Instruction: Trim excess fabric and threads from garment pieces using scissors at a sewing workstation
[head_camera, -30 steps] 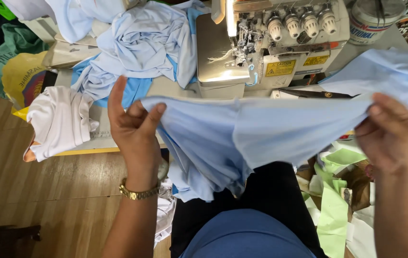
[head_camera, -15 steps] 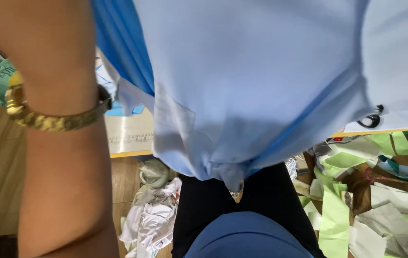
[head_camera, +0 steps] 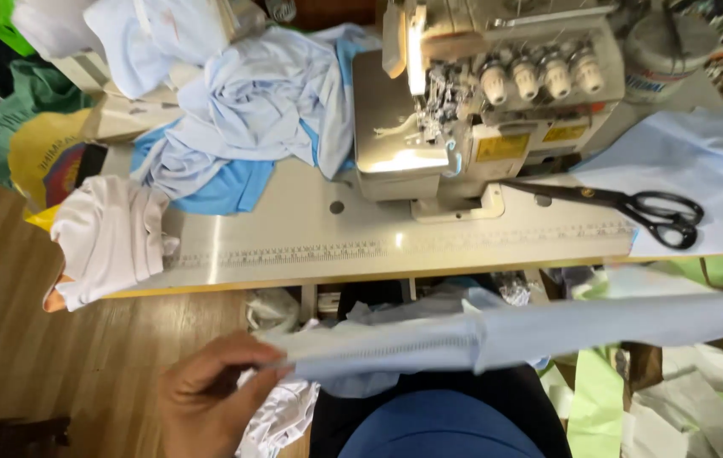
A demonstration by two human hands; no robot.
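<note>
Behind the bare sewing table (head_camera: 294, 246), the overlock machine (head_camera: 480, 102) sits unfed while the left hand (head_camera: 217, 394) pinches a folded light-blue fabric strip (head_camera: 480, 339) stretched rightward, right hand out of view.

Your sewing machine (head_camera: 497, 102) lamp throws hard glare on its bed, well beyond your left hand (head_camera: 213, 399); cloth (head_camera: 463, 339) at your fingers blurs softly.

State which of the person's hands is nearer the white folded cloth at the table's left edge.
Left. The left hand is below the white folded cloth; the right hand is out of view.
</note>
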